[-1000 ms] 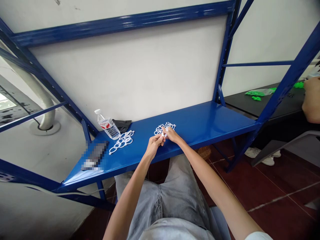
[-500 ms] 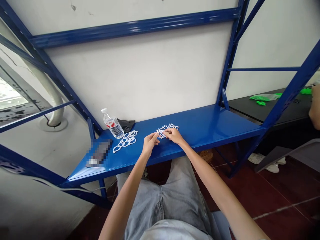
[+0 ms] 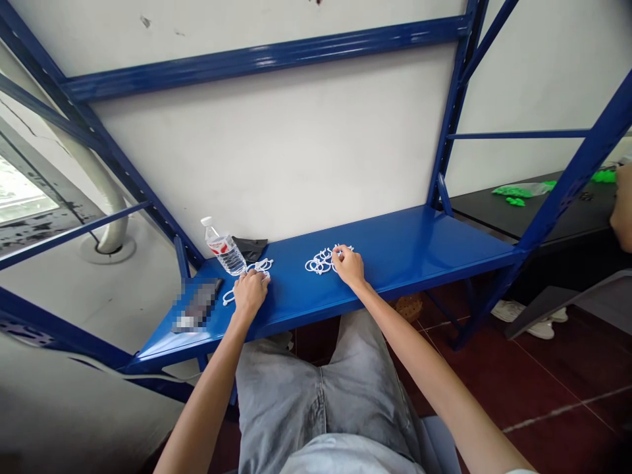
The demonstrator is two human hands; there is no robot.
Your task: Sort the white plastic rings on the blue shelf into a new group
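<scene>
Thin white plastic rings with small knobs lie in two loose groups on the blue shelf (image 3: 395, 243). Over the left group of rings (image 3: 228, 297) is my left hand (image 3: 251, 293), its fingers bent down and closed on a ring, covering much of the group. My right hand (image 3: 349, 265) is at the other group of rings (image 3: 318, 263), thumb and forefinger pinched at a ring on its right side. The fingertips partly hide what each hand grips.
Behind my left hand stand a water bottle (image 3: 224, 247) and a black bag (image 3: 251, 249). A blurred dark phone-like object (image 3: 197, 306) lies at the left end. Blue uprights frame the shelf. Beyond, green pieces (image 3: 516, 192) lie on a black table (image 3: 557, 217) beside another person's arm (image 3: 622, 214).
My left hand has moved left, from beside my right hand to the left group of rings. My right hand has shifted slightly right, and more of its rings show on the shelf.
</scene>
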